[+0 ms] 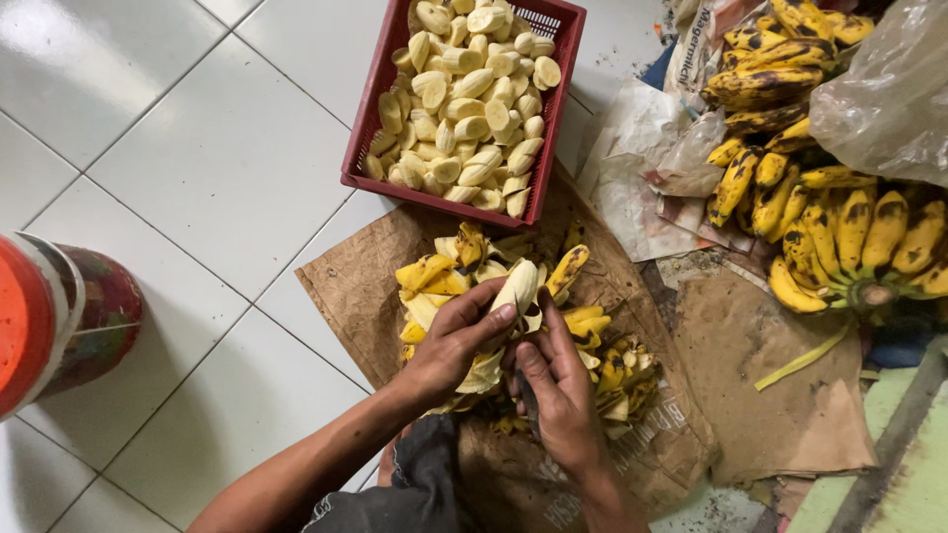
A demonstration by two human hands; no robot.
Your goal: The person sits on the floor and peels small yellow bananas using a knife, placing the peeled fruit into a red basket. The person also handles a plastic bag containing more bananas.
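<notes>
Over the peel heap on brown paper on the floor, the left hand is clamping a half-peeled banana while the right hand is curling shut around what looks like a knife handle, stripping skin. Peeling seems mid-way; next likely calls for freeing the last skin and dropping fruit into the red crate just beyond. Unpeeled bunches are lying right, beside crumpled printed paper and a clear bag; a red-lidded tub is standing left.

Clear plastic bag lies at top right over bananas. Printed paper sack beside it. Round orange-lidded container with dark label stands at left edge.
</notes>
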